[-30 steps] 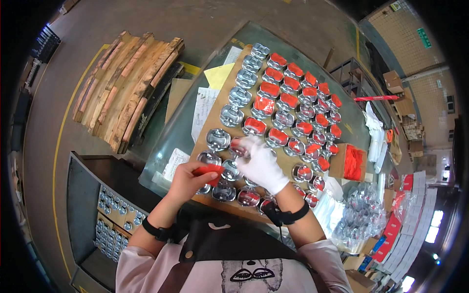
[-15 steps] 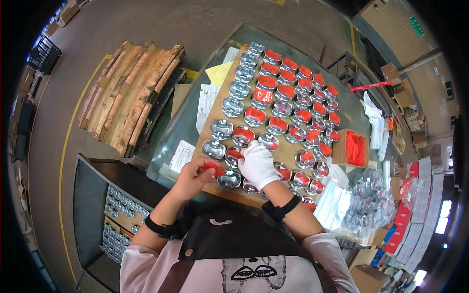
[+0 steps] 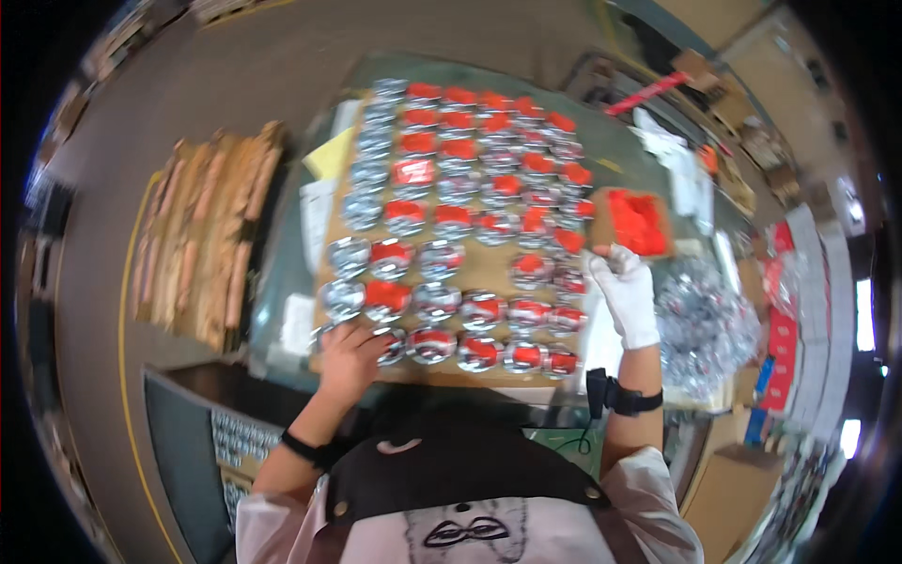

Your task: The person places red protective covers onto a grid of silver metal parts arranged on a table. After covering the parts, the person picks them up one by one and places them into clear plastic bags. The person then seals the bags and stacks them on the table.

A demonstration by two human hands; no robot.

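Centrally, shiny metal pieces (image 3: 441,259) stand in rows, probably heavy, rigid and slippery; hold them by their sides. Lower left, your left hand (image 3: 350,362) covers the nearest row; right of centre, your gloved right hand (image 3: 622,291) nears red pieces (image 3: 635,221), seemingly light, soft, best edge-pinched. Neither grip can be told.
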